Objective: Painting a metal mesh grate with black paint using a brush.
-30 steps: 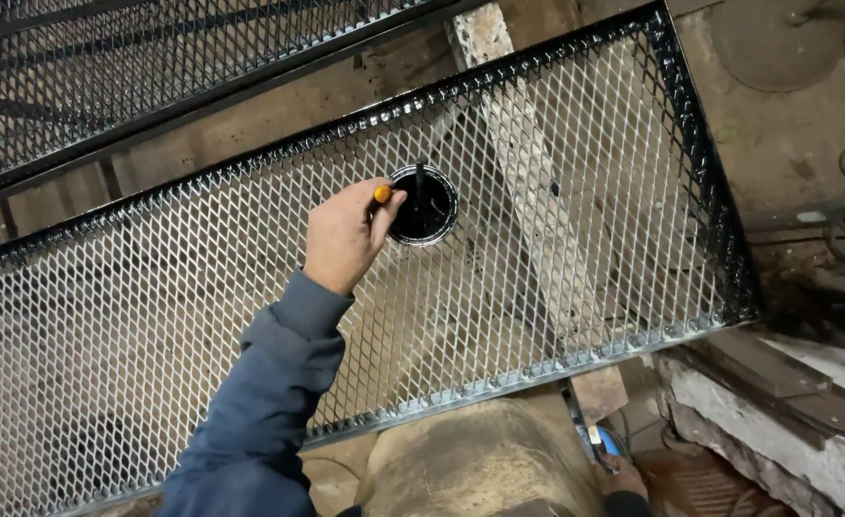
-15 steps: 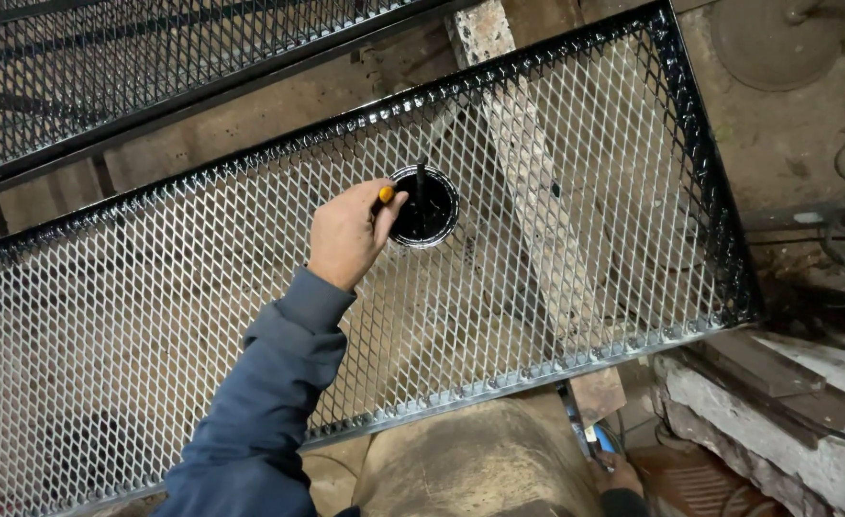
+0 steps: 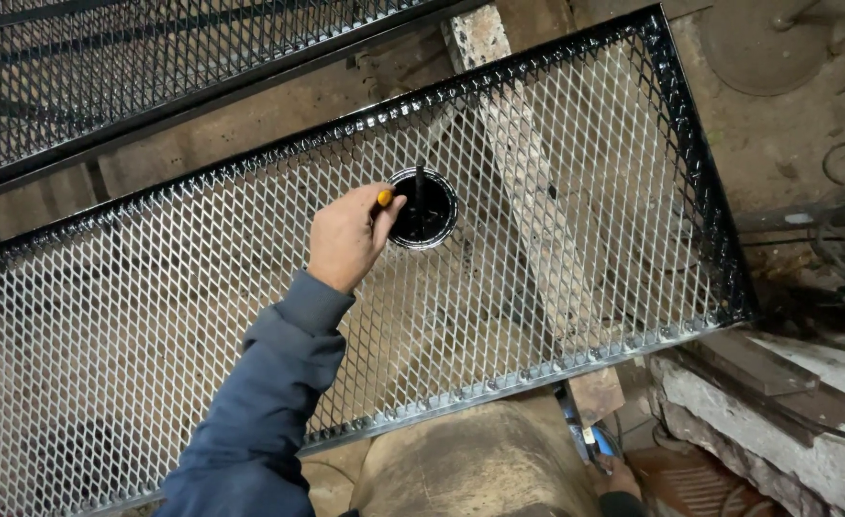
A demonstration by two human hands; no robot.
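Left hand [image 3: 349,235] clenched on orange-tipped brush handle [image 3: 384,197], at rim of black paint can [image 3: 422,208] mid-panel on mesh panel [image 3: 202,306]; open mesh all around. Right hand [image 3: 619,476] at bottom edge, grip indeterminate.

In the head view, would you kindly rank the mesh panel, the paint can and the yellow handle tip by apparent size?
1. mesh panel, easily the largest
2. paint can
3. yellow handle tip, held in the left hand
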